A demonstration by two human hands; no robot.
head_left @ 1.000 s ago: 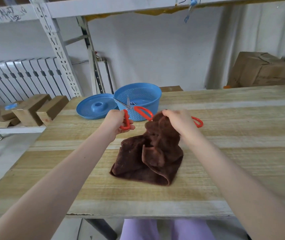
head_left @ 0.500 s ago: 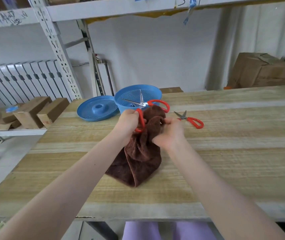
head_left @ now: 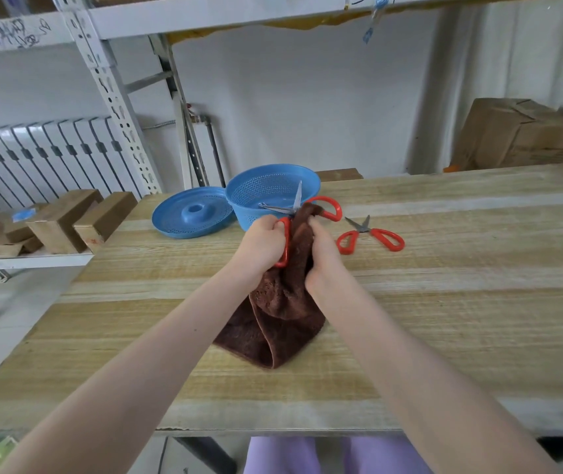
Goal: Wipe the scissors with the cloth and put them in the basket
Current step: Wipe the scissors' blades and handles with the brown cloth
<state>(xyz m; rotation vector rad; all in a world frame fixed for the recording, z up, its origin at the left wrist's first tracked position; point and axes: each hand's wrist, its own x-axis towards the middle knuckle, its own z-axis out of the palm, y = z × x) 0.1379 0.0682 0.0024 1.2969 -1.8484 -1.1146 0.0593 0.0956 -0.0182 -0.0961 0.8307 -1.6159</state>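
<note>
Your left hand [head_left: 262, 243] grips the scissors [head_left: 294, 211], your right hand [head_left: 323, 260] clutches the cloth [head_left: 278, 302], and wiping across those spread blades could nick you.

The cloth [head_left: 283, 302] is plain dark brown. The held scissors [head_left: 286, 236] have red-orange handles and silver blades; the second scissors [head_left: 363, 228] match. The basket [head_left: 249, 215] is mid blue, its wall pierced in a fine mesh pattern; the lid [head_left: 177, 220] is the same blue, likewise perforated. The bench [head_left: 444, 302] is pale wood, banded cream and tan along the grain.
</note>
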